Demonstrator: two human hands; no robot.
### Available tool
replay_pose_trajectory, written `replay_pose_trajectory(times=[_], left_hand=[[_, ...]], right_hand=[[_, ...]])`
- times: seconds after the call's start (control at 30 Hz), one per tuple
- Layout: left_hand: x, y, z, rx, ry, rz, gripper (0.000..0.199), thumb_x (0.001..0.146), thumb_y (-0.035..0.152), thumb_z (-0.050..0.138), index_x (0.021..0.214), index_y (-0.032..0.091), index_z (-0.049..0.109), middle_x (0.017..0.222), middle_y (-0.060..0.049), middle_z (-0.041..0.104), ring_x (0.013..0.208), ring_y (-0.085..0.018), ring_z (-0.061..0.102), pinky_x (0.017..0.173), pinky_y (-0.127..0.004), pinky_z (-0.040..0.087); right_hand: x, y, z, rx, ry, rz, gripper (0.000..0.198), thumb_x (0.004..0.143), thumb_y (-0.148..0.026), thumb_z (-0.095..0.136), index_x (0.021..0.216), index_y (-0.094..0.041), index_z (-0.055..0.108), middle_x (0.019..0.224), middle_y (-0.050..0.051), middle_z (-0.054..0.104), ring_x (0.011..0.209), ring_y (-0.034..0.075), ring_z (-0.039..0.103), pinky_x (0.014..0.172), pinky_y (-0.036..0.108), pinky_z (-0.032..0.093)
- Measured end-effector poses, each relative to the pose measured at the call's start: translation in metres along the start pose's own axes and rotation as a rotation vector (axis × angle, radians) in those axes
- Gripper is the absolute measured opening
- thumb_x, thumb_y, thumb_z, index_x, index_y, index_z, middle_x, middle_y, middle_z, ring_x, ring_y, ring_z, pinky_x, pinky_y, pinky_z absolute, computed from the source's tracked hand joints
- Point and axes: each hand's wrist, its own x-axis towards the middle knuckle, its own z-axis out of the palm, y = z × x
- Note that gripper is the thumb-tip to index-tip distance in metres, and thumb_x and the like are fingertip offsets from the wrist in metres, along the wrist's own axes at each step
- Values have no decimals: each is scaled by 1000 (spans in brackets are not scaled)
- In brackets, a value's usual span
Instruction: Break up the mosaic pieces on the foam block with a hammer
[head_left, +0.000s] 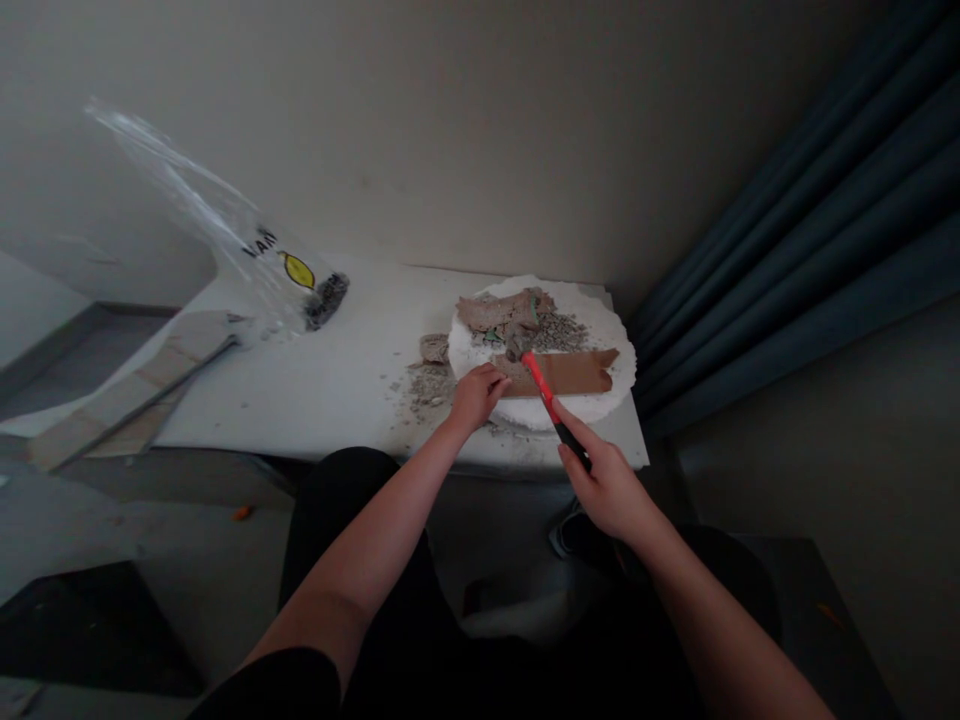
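A round white foam slab (pixel 592 400) was laid on the right end of a low white table (pixel 337 380), and it is taken here as the landmark. A hammer with a red and black handle (pixel 547 395) was held by the right hand (pixel 611 490); the fingers were closed firmly around the black end of the handle, just in front of the slab's near edge, and the grey head of the hammer was rested on the grey rubble (pixel 525 325) piled on the far part of the slab. A flat brown strip of cardboard (pixel 574 372) was seen across the middle of the slab, under the handle. The left hand (pixel 476 395) was placed at the slab's left near edge, with the fingers curled narrowly; whether something small was pinched could not be told. Grey crumbs and dust (pixel 427 385) were scattered on the table just left of the slab. Well to the left of the slab, a clear plastic bag with a yellow mark (pixel 277 270) was standing up, and a long pale wooden board (pixel 127 390) was lying beyond it. To the right of the slab, a dark blue curtain (pixel 810 230) was hanging.
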Motion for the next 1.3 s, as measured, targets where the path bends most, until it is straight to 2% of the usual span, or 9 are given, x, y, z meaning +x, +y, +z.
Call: replay_pose_trajectory(times=[0.13,0.23,0.37,0.53,0.7,0.83,1.0,1.17,1.3], left_hand=[[0,0,0,-1,3,-21,24,92,33,55,81,19,70,89,-6,68,84,-17,61,78,-30,48],[0,-1,1,5,6,12,25,93,34,53,81,19,70,87,-5,67,86,-17,61,80,-31,47],[0,-3,2,-3,7,-22,26,92,35,54,80,19,71,88,-6,67,83,-17,61,78,-30,48],[0,-4,2,-8,6,-9,26,92,35,54,80,19,71,87,-5,66,83,-17,61,78,-30,47],[0,-2,1,-24,5,-38,26,92,36,54,82,18,71,88,-6,66,80,-16,60,76,-29,48],[0,-3,2,-10,4,-22,27,93,36,53,81,20,71,87,-5,66,81,-16,60,77,-30,47],[0,-4,3,-1,7,-41,27,92,36,53,80,19,71,89,-6,66,81,-16,61,76,-29,47],[0,-2,2,14,-6,-27,26,92,35,54,79,20,70,86,-5,65,82,-16,60,77,-30,48],[0,-1,1,-16,4,-41,25,92,36,54,80,20,70,88,-5,66,82,-16,61,77,-30,48]], right_hand=[[0,0,1,-26,-21,29,62,95,-22,46,156,-24,36,131,11,66,113,25,67,100,42,51],[0,-1,0,-17,3,11,62,95,-23,47,156,-25,35,139,10,62,122,25,62,103,41,49],[0,0,1,-7,-32,-1,61,95,-22,46,155,-23,37,142,10,59,127,25,58,106,42,46],[-1,-1,3,-4,-31,33,61,97,-24,45,157,-24,34,129,11,68,105,24,70,96,40,53],[-1,-1,6,-19,-27,21,60,96,-23,45,156,-21,37,130,13,67,107,25,68,96,40,52],[-2,-6,4,-34,-25,46,61,98,-25,44,158,-24,32,118,11,72,86,22,72,87,38,55],[-3,-6,6,-38,-48,46,61,96,-24,45,156,-23,36,126,12,69,102,25,70,94,41,52],[-3,-9,4,-7,-7,37,61,98,-26,43,158,-24,32,122,11,71,102,25,70,93,40,53],[-3,-8,4,-14,-42,63,61,97,-24,44,157,-24,33,127,11,69,106,26,69,95,42,52]])
